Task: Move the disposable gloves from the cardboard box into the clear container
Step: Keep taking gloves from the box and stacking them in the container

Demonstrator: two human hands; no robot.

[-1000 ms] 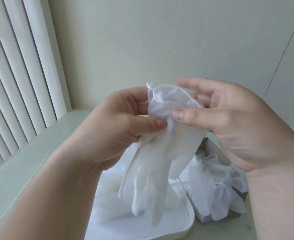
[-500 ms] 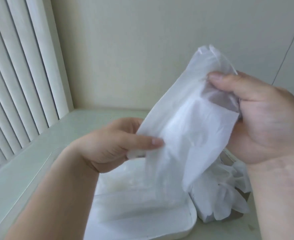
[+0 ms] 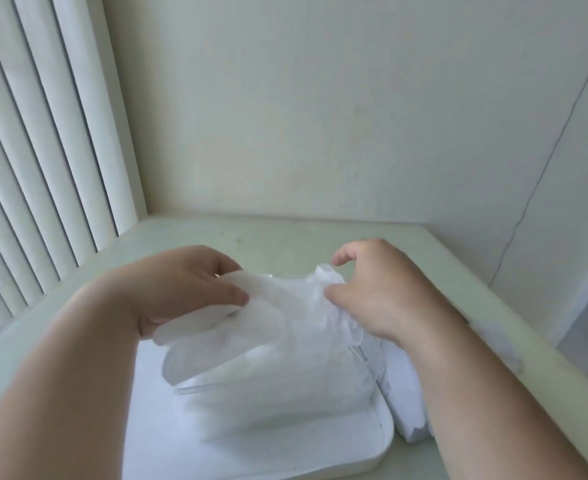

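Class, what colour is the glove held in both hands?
The glove is translucent white; head view.

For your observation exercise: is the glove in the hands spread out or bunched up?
Spread out: the glove stretches flat between left hand and right hand.

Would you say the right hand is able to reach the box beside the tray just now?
Likely yes once it lets go: the right hand pinches the glove, yet the box lies close under its forearm, nothing between.
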